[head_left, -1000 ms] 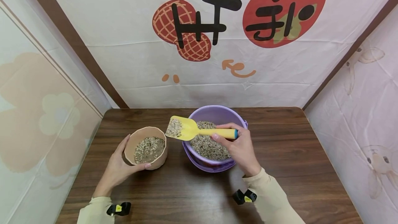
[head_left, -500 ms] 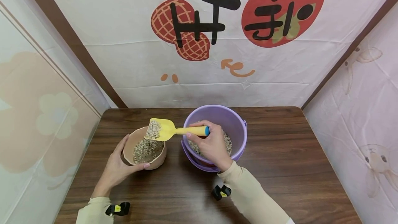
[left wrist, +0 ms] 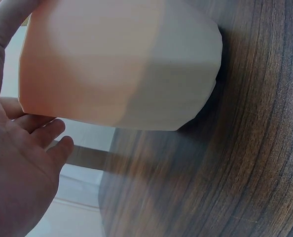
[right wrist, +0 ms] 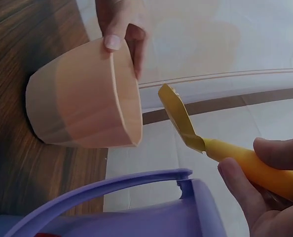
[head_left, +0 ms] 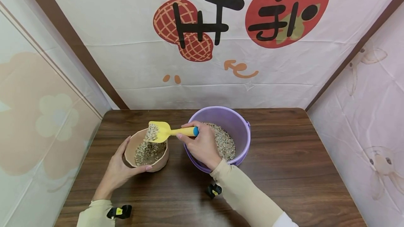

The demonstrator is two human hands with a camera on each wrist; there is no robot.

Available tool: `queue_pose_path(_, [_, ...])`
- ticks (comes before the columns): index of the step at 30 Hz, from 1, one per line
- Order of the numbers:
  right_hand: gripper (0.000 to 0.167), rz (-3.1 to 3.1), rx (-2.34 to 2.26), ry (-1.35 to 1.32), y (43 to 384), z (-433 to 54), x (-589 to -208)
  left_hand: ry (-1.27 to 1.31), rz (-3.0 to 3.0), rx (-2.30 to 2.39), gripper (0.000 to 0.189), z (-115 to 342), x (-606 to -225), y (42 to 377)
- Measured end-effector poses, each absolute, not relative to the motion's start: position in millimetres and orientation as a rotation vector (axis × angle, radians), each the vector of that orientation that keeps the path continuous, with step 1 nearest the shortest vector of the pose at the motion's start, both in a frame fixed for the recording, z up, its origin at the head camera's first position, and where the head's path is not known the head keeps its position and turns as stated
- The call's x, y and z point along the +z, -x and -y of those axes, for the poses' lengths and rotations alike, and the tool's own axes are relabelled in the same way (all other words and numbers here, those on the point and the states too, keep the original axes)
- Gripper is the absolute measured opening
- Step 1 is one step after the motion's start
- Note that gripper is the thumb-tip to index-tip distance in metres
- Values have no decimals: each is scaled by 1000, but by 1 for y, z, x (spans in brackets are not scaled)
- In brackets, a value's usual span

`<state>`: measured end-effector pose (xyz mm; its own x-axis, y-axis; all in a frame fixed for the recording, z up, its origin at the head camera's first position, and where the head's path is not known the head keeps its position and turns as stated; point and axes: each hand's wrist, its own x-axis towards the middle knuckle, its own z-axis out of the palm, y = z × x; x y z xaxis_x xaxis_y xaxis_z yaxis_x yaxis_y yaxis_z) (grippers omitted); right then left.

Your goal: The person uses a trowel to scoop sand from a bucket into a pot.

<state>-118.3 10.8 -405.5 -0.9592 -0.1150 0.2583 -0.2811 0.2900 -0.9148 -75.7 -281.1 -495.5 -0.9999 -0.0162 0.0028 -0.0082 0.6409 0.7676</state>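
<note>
My right hand [head_left: 203,146] grips the handle of a yellow toy shovel [head_left: 162,133], whose blade carries a load of pale gravel. In the right wrist view the shovel [right wrist: 178,118] is above the rim of a peach flower pot [right wrist: 87,96]. My left hand [head_left: 118,171] holds that pot [head_left: 162,162] at its left and near sides, thumb on the rim. Grit [head_left: 146,155] lies inside the pot. Under my right forearm and hand stands a purple bucket [head_left: 241,132] with more gravel [head_left: 225,146] in it.
The bucket's handle [right wrist: 112,185] hangs down on its near side. A dark wooden table [head_left: 284,157] carries everything. Printed cloth [head_left: 132,66] closes off the back and both sides.
My right hand has carried the loaded shovel left, from over the bucket to above the pot. The left hand and the pot have stayed in place.
</note>
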Motion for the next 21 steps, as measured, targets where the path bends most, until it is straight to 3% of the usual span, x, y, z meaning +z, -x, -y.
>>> queue_pose_path(21, [22, 2491, 1565, -412, 124, -11, -409, -7, 2823, -1328, 133, 282, -496, 76])
